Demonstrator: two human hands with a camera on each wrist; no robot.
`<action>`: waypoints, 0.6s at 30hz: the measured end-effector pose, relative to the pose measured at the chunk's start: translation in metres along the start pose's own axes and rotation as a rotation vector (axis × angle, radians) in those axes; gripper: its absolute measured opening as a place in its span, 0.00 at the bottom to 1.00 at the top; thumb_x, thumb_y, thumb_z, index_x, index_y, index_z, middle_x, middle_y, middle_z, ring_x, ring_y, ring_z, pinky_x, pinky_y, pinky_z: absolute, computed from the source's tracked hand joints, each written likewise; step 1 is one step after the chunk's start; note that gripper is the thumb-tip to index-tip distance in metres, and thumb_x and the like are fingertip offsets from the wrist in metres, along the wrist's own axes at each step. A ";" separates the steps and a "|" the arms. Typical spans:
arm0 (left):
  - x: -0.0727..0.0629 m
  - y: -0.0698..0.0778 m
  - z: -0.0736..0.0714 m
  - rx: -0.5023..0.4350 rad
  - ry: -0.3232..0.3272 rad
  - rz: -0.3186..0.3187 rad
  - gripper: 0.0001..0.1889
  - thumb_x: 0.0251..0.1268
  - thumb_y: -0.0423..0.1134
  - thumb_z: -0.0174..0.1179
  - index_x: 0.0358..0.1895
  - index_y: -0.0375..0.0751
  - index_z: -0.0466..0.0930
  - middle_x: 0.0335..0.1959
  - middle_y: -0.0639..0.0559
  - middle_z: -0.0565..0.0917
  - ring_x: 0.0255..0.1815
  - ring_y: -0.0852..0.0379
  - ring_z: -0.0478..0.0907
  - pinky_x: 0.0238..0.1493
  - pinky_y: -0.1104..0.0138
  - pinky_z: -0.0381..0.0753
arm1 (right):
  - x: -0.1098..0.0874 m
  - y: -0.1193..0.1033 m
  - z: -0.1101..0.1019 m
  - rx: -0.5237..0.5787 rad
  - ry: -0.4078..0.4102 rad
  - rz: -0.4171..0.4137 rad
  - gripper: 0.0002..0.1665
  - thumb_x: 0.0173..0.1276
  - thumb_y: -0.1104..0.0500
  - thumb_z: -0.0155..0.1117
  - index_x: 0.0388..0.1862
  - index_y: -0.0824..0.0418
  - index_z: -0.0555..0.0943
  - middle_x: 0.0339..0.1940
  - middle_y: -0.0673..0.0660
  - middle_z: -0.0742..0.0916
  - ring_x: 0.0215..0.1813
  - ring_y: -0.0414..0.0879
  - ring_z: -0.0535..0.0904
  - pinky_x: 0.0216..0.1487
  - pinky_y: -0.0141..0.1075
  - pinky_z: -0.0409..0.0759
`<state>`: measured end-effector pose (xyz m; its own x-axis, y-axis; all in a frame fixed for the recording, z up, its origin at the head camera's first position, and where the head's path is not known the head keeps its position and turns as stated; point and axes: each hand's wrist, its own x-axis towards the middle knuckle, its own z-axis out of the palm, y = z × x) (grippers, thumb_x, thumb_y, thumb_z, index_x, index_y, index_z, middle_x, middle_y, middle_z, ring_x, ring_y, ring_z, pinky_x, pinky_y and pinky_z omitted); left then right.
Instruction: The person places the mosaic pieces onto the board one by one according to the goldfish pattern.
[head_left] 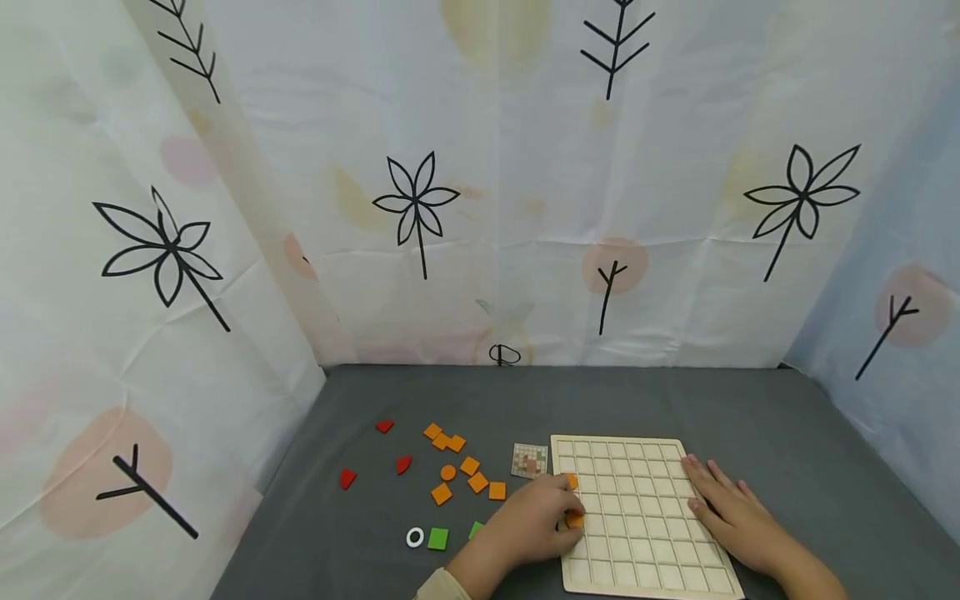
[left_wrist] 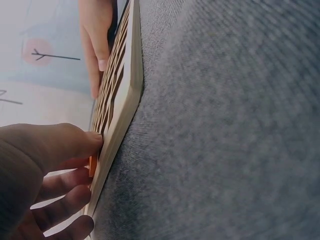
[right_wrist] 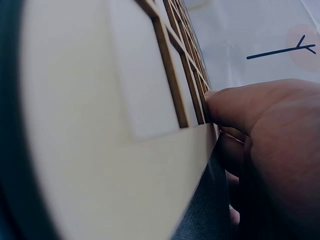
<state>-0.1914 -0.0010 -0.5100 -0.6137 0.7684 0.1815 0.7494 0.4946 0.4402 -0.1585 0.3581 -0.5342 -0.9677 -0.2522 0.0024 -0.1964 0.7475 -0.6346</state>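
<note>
At the left side of a pale wooden grid board [head_left: 645,517], my left hand [head_left: 536,517] pinches an orange piece [head_left: 574,520] between thumb and fingers, right over the edge cells. The left wrist view shows the thumb on the board and a sliver of the orange piece [left_wrist: 93,164] below it; its full shape is hidden. Another orange piece [head_left: 572,481] lies in a left-column cell just beyond the fingers. On the board's right edge rests my right hand [head_left: 738,517], its fingers extended. From the right wrist, the right thumb [right_wrist: 232,107] touches the board's rim.
Left of the board lie several orange square tiles [head_left: 442,494], an orange disc [head_left: 447,472], red pieces [head_left: 403,465], a green square [head_left: 438,539] and a white ring [head_left: 415,537]. Another green piece [head_left: 476,528] is partly behind the left arm. A small picture card [head_left: 529,460] touches or nears the board.
</note>
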 end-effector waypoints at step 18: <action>-0.003 -0.002 -0.002 -0.052 -0.009 -0.021 0.06 0.70 0.39 0.70 0.47 0.50 0.92 0.35 0.61 0.79 0.30 0.73 0.64 0.33 0.81 0.67 | -0.001 -0.005 0.000 -0.040 0.021 -0.010 0.39 0.85 0.48 0.55 0.85 0.65 0.62 0.84 0.72 0.62 0.64 0.01 0.30 0.69 0.82 0.46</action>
<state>-0.1912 -0.0054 -0.5102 -0.6264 0.7620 0.1641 0.7227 0.4888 0.4887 -0.1566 0.3545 -0.5313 -0.9687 -0.2469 0.0250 -0.2116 0.7693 -0.6028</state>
